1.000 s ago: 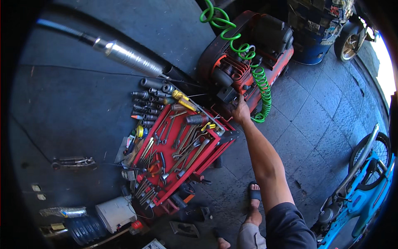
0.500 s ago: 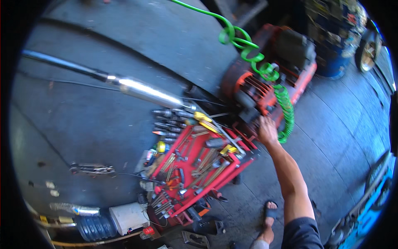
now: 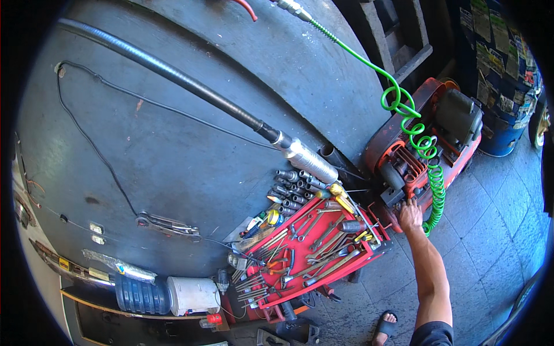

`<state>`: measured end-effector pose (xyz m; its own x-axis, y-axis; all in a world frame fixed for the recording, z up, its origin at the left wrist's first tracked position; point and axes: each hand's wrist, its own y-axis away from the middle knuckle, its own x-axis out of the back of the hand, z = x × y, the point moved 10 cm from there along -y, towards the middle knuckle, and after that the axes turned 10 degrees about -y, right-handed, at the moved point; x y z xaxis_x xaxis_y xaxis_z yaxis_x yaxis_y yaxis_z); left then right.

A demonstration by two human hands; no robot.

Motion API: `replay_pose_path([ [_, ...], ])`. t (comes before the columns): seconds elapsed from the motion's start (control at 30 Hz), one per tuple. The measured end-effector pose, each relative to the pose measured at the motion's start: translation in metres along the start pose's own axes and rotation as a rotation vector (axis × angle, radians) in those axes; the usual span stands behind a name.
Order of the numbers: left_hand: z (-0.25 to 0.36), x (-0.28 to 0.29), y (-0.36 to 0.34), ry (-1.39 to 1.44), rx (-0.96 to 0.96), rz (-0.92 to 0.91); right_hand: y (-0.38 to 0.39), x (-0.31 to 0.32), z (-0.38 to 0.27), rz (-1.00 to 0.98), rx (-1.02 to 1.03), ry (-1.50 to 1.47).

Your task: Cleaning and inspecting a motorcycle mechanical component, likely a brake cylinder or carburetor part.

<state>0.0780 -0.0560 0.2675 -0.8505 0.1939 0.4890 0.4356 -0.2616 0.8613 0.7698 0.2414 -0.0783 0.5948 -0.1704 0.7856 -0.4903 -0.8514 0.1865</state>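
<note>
My right hand (image 3: pixel 411 217) reaches to the front end of a red air compressor (image 3: pixel 388 136), next to its dark switch box (image 3: pixel 392 196). Its fingers are bent and pressed together on a small part there, which they cover. A green coiled air hose (image 3: pixel 437 193) hangs just right of the hand and runs up to a metal coupling (image 3: pixel 292 8). My left hand is out of view.
Left of my arm stands a red tool tray (image 3: pixel 323 228) full of wrenches, pliers and sockets (image 3: pixel 294 196). A thick metal-sleeved pole (image 3: pixel 311 158) slants above it. Behind the compressor are a blue drum (image 3: pixel 497 138) and a step frame (image 3: pixel 415 60). A sandalled foot (image 3: pixel 388 322) shows below.
The view has swung, so the compressor, tray and my arm appear further right and lower. My right hand stays at the compressor's front end.
</note>
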Motion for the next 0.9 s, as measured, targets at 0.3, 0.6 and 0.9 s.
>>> replay_pose_path([
  [0.3,0.015,-0.004,0.023,0.089,-0.064,-0.058,0.013,0.142,-0.088,-0.166,-0.186,0.02],
  [0.6,0.011,0.002,0.047,0.241,-0.138,-0.128,-0.058,0.553,-0.426,0.37,0.596,-0.936],
  [0.9,0.018,-0.007,0.064,0.789,-0.433,-0.421,0.036,0.617,-0.394,0.145,0.726,-1.149],
])
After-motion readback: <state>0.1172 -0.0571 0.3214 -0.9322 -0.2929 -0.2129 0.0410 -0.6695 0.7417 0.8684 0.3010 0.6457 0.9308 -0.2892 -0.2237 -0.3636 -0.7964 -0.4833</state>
